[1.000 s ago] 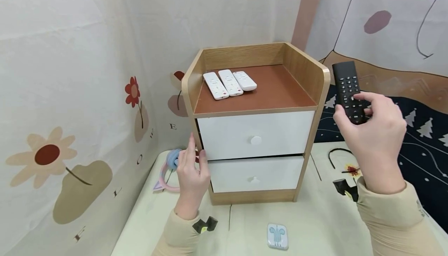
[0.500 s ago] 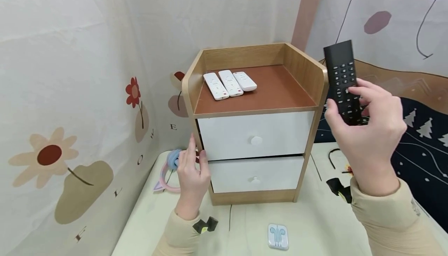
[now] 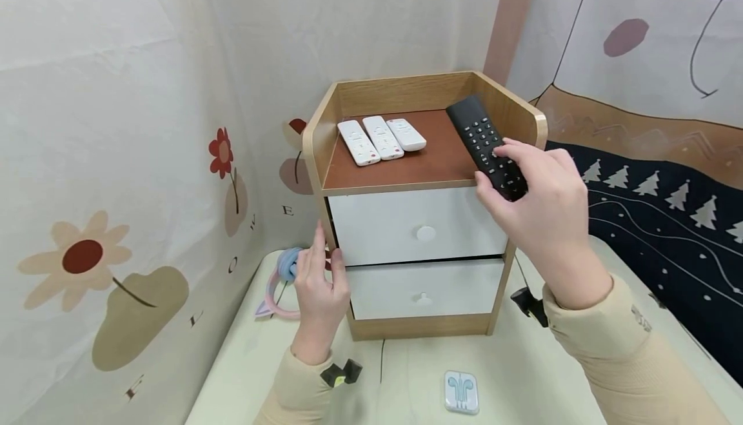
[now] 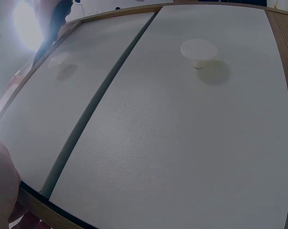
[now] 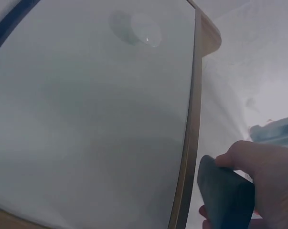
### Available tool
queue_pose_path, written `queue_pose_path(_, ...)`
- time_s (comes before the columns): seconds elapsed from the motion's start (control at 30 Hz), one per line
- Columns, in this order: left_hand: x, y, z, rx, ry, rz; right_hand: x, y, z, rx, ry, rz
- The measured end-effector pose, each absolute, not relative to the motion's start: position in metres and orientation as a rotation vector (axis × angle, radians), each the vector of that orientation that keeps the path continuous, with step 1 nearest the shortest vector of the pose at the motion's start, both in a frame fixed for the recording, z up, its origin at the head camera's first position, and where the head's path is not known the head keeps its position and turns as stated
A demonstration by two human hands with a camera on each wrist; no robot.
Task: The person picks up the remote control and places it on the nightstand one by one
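Observation:
My right hand (image 3: 545,199) pinches a black remote control (image 3: 486,148) by its lower end, thumb on one edge and fingers on the other. The remote is held tilted over the right front part of the cabinet's top tray, its far end pointing up and left. Three white remote controls (image 3: 380,138) lie side by side on the brown tray surface (image 3: 447,167), toward its left. My left hand (image 3: 320,289) rests with straight fingers against the left side of the small wooden cabinet (image 3: 420,327). In the right wrist view the black remote (image 5: 225,195) shows end-on in the fingers.
The cabinet has two white drawers, an upper one (image 3: 377,225) and a lower one (image 3: 383,293), each with a round knob. A boxed pair of earphones (image 3: 461,393) lies on the pale tabletop in front. A pink headband with a blue knot (image 3: 287,267) lies at the left.
My right hand has carried the black remote left from beside the cabinet to above the tray's right front, after rising slightly. The left hand stays against the cabinet.

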State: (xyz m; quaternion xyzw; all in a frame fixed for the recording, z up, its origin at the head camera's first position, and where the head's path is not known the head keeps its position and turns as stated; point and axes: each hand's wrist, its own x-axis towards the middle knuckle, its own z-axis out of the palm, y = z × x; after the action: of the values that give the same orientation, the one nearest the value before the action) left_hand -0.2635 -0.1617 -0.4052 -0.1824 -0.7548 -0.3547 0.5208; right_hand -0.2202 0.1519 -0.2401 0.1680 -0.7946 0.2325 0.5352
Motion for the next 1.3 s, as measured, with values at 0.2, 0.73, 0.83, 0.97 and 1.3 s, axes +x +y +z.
queue_pose_path(0.2, -0.263, -0.162, -0.405, -0.438, -1.812, -0.856, -0.225, 0.141, -0.228, 0.342, -2.033, 0.534)
queue_pose_path(0.73, -0.261, -0.162, -0.403, -0.435, -1.817, -0.858, -0.233, 0.124, -0.192, 0.187, -2.471, 0.463)
queue_pose_path(0.83, -0.260, -0.162, -0.403, -0.433, -1.827, -0.865, -0.237, 0.121, -0.188, 0.177, -2.506, 0.463)
queue_pose_path(0.97, -0.260, -0.162, -0.403, -0.431, -1.833, -0.867, -0.244, 0.118, -0.184, 0.175, -2.534, 0.459)
queue_pose_path(1.3, -0.260, -0.162, -0.402, -0.430, -1.834, -0.871, -0.266, 0.113, -0.178, 0.125, -2.598, 0.504)
